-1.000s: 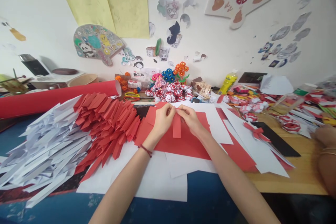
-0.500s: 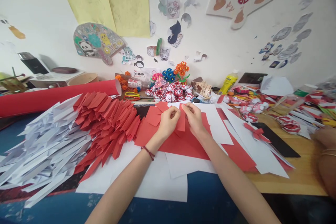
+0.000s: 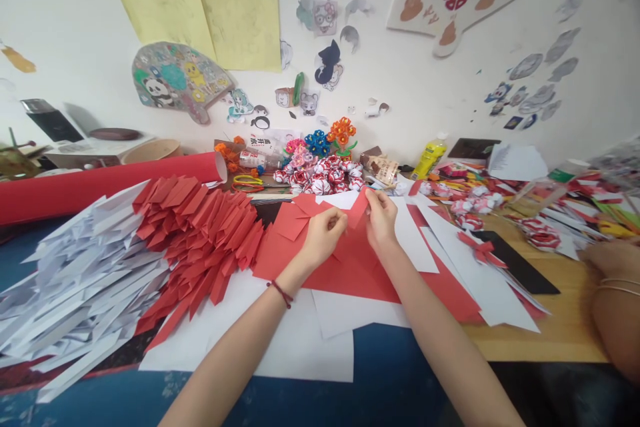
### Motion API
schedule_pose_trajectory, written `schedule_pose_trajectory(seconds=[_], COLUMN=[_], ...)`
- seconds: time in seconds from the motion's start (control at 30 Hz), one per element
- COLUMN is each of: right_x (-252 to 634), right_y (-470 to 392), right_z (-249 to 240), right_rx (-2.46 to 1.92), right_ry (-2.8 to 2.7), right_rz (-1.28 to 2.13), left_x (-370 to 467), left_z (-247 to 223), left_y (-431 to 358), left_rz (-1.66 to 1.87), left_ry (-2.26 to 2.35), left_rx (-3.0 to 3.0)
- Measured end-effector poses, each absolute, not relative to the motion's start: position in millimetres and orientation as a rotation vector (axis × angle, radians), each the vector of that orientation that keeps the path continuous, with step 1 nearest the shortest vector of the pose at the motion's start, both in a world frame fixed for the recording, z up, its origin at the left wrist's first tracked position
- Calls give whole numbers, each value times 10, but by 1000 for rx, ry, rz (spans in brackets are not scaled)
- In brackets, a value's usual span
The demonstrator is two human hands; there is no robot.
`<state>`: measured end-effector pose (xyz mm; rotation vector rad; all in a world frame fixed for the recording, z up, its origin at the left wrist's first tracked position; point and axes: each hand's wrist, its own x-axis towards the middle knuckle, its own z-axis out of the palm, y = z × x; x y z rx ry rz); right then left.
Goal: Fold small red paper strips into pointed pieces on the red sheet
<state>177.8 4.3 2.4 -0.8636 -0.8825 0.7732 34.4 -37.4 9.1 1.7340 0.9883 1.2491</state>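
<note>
A small red paper piece (image 3: 357,211) is pinched by my right hand (image 3: 381,217) above a large red sheet (image 3: 360,273). Just left of it, my left hand (image 3: 324,233) has its fingers curled together near the paper; whether anything is between its fingertips is hidden. Small red squares (image 3: 290,221) lie on the sheet beyond my left hand. Further left, a heap of folded red strips (image 3: 197,227) adjoins a big pile of folded white strips (image 3: 100,273).
Red-and-white paper flowers (image 3: 325,175) sit at the back near scissors (image 3: 247,181). A red roll (image 3: 110,185) lies at the left. Right are white sheets (image 3: 480,273), a black sheet (image 3: 523,263) and another person's arm (image 3: 617,300).
My hands have moved apart. The red piece has gone with my right hand, now tilted up to the right, and my left hand's fingertips have come away from it.
</note>
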Motion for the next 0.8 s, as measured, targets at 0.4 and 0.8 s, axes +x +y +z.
schedule_pose_trajectory(seconds=[0.4,0.8], right_x=[1792,1775], right_y=[-50,-66], right_z=[195,129], right_rx=[-695,-807], right_ry=[-1088,-1167], right_rz=[1252,1144], left_x=[253,179], left_z=[171,116], left_y=[-338,-281], left_rz=[1241,1259], left_ry=[800,1120], left_rx=[1325,1874])
